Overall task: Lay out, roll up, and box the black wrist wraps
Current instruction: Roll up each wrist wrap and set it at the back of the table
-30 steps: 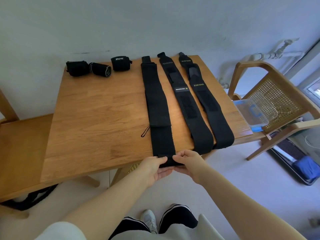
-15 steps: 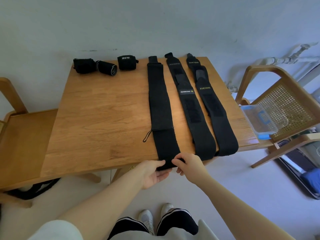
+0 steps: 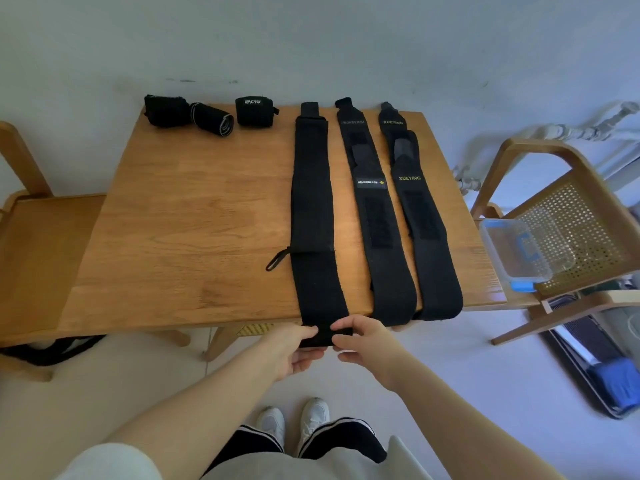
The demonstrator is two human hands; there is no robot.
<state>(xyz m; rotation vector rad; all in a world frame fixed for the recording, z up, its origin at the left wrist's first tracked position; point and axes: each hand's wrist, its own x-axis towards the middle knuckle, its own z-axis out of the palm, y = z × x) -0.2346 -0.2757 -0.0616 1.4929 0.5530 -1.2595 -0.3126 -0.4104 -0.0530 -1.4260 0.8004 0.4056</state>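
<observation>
Lower centre of frame: your left hand (image 3: 291, 351) and right hand (image 3: 363, 344) now pinch the leftmost wrist wrap (image 3: 313, 216), its end newly folded over the table (image 3: 180, 220) edge — rolling begins.

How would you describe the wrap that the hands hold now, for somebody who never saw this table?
On the wooden table, three wraps lie unrolled. It is the left one, plain black, with a thin loop at its side.
</observation>
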